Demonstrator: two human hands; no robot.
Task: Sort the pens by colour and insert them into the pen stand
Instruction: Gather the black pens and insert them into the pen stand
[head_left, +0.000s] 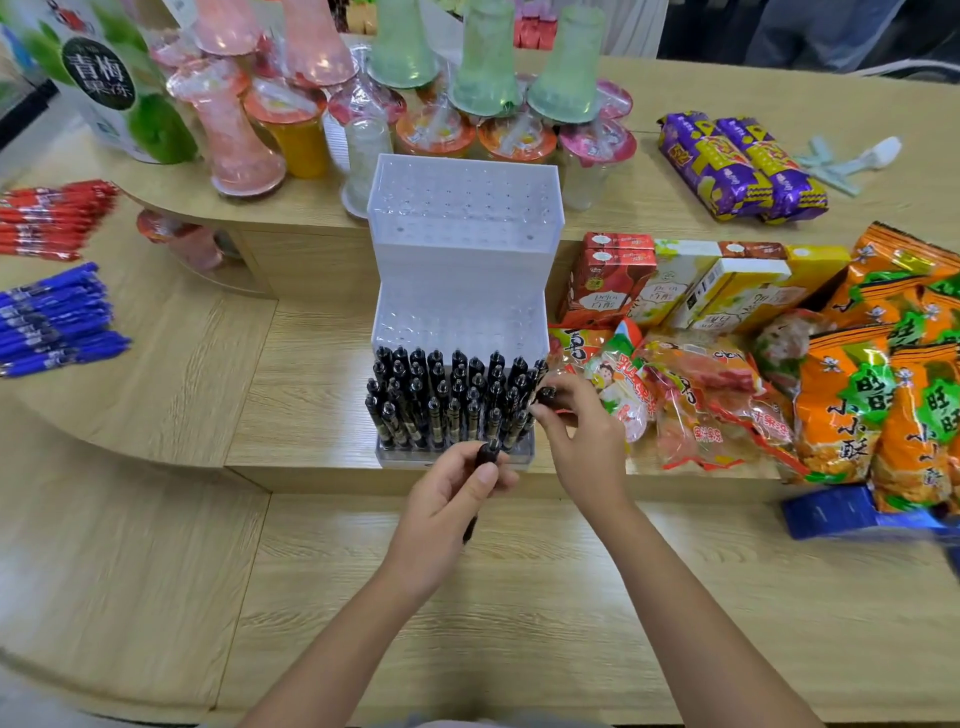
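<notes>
A clear three-tier pen stand (462, 244) stands in the middle of the wooden counter. Its lowest tier is filled with several black pens (447, 400); the two upper tiers hold none. My left hand (452, 499) grips a black pen (487, 453) just in front of the stand's lower right part. My right hand (576, 431) pinches another black pen (545, 395) at the right end of the lowest tier. A pile of blue pens (57, 322) and a pile of red pens (52, 218) lie at the far left.
Jelly cups (291, 130) crowd the raised shelf behind the stand. Snack boxes (675, 286) and orange snack bags (883, 389) fill the right side. Purple packets (743, 166) lie at the back right. A blue box (831, 512) sits near the right edge.
</notes>
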